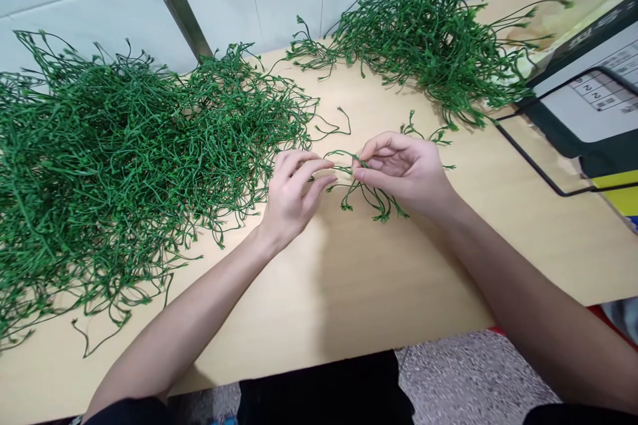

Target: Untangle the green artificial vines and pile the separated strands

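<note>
Both hands meet over the middle of a pale wooden table (349,279). My left hand (294,192) has its fingers curled together, pinching thin green plastic stems (343,169). My right hand (403,169) pinches the same small bunch of stems between thumb and forefinger, and several stem ends (381,206) hang out below its palm. The other fingers of the right hand are loosely curled above.
A big tangled pile of green stems (109,166) covers the table's left side. A second pile (428,40) lies at the back right. A dark box with a printed label (593,93) and a black wire frame (543,172) stand at the right. A metal bar (174,0) leans on the white wall.
</note>
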`<action>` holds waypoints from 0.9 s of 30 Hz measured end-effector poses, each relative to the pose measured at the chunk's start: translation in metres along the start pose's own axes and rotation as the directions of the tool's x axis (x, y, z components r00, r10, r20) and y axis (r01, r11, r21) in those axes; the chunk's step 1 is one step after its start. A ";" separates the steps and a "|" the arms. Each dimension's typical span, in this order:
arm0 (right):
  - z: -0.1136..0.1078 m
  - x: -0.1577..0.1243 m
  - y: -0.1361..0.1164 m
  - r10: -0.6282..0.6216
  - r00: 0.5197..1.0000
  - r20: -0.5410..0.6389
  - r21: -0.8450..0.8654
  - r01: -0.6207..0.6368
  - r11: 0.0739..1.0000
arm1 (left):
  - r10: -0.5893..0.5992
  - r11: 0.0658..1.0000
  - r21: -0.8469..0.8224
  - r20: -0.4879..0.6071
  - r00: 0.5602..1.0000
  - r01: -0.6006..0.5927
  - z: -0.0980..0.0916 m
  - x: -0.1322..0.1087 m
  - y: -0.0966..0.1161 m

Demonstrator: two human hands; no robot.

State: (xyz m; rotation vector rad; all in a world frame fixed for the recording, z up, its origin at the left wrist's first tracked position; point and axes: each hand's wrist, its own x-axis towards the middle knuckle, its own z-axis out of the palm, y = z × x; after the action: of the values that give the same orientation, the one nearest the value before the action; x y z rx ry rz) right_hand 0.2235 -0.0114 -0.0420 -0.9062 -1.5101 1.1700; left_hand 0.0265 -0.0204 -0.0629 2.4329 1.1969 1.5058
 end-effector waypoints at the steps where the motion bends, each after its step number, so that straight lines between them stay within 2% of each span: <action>1: 0.000 0.000 0.000 0.007 1.000 0.003 0.007 -0.007 1.000 | -0.011 1.000 -0.005 0.002 1.000 0.011 0.000 0.000 0.001; 6: 0.000 0.000 0.000 0.011 1.000 -0.003 0.021 -0.011 1.000 | -0.024 1.000 -0.016 0.030 0.999 0.024 -0.002 0.002 0.002; 11: 0.003 0.002 0.002 -0.025 0.998 -0.061 -0.027 0.024 0.999 | -0.056 0.998 -0.022 0.066 0.996 0.057 -0.002 -0.001 0.004; 14: 0.004 0.001 0.003 -0.059 0.995 -0.083 -0.074 0.053 0.996 | -0.097 0.988 -0.109 0.107 0.990 0.109 -0.002 -0.003 0.006; 21: 0.006 -0.001 0.003 -0.161 0.980 -0.118 -0.228 0.131 0.965 | -0.108 0.942 -0.289 0.221 0.969 0.171 -0.003 -0.004 0.007; 27: 0.006 -0.004 0.007 -0.284 0.951 -0.120 -0.398 0.216 0.891 | -0.171 0.834 -0.441 0.363 0.916 0.331 -0.004 -0.002 0.004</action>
State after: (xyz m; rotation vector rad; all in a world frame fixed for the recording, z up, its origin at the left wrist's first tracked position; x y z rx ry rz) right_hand 0.2181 -0.0142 -0.0504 -1.0039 -1.6804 0.5989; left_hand 0.0257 -0.0259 -0.0602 1.9752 0.8877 1.1217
